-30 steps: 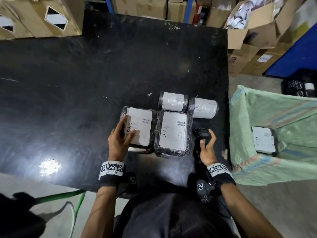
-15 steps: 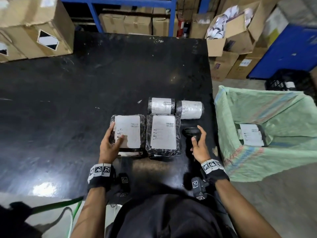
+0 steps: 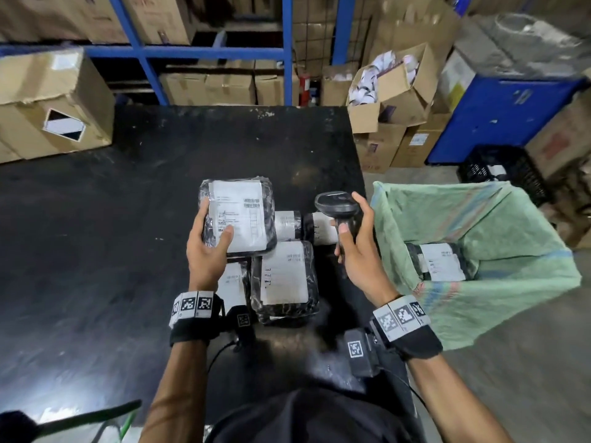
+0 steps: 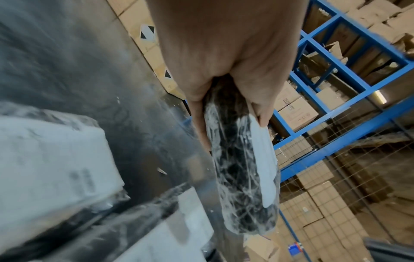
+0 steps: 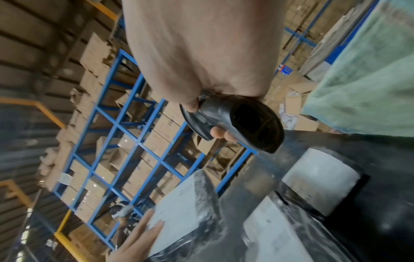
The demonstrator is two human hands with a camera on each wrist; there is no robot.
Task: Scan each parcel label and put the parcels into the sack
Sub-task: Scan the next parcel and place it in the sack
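My left hand (image 3: pixel 208 247) holds a black-wrapped parcel (image 3: pixel 238 215) with a white label up, lifted above the black table (image 3: pixel 96 235); the thumb lies on the label. Seen edge-on, the same parcel (image 4: pixel 241 170) juts from my left hand (image 4: pixel 226 99). My right hand (image 3: pixel 355 247) grips a black handheld scanner (image 3: pixel 339 206), raised beside the parcel. The scanner (image 5: pixel 237 124) shows under my right hand (image 5: pixel 201 99). Three more parcels lie on the table: a flat one (image 3: pixel 284 279) and two rolls (image 3: pixel 287 225) (image 3: pixel 319 228). Another flat parcel (image 3: pixel 235 282) lies below my left hand.
A green sack (image 3: pixel 479 251) stands open right of the table with one labelled parcel (image 3: pixel 439 262) inside. Cardboard boxes (image 3: pixel 48 103) sit on the table's far left corner. Blue shelving (image 3: pixel 204 52) with boxes stands behind, and a black crate (image 3: pixel 502 174) on the floor.
My left hand has lifted the left flat parcel off the table. My right hand has picked the scanner up from the table and raised it beside the parcel.
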